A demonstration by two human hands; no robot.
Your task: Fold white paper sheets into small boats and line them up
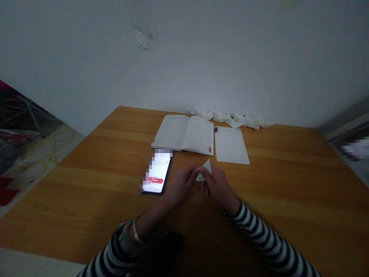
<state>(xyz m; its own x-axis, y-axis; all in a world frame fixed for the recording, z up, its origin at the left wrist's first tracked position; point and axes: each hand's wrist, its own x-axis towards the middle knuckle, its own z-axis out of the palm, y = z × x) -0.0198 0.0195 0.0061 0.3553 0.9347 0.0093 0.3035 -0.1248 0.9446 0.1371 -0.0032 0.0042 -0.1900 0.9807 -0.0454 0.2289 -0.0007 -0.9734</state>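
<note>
Between my two hands is a small piece of white folded paper [207, 166], its pointed tip facing up and away from me. My left hand [185, 181] pinches its left side with thumb and fingers. On the other side, my right hand [218, 184] grips it with the thumb laid over the front; some of its fingers curl beneath. Both hands are above the wooden table [285, 184]. Left of them lies a phone [160, 173] with a lit screen. My fingers hide the lower part of the paper.
An open notebook [198, 132] lies beyond my hands, with a loose white sheet [231, 144] to its right. Several crumpled white paper pieces [220, 116] line the table's back edge by the wall [219, 57]. A clear plastic bag [142, 39] hangs on that wall.
</note>
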